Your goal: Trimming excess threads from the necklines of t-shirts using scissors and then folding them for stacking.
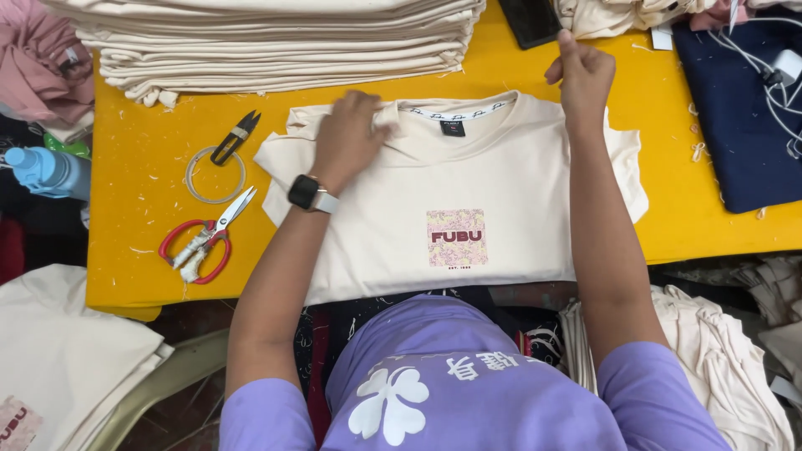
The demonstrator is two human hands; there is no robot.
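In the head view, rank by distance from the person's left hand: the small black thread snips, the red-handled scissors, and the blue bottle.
From the left hand, resting on the cream T-shirt:
1. Small black thread snips, on the yellow table beside the shirt.
2. Red-handled scissors, lower on the table.
3. Blue bottle, past the table's edge.

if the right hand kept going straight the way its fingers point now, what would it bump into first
Most likely the dark phone lying at the far edge of the yellow table. The right hand is raised over the cream t-shirt, fingers pinched and pointing away from the person; its height is unclear, so it might pass above.
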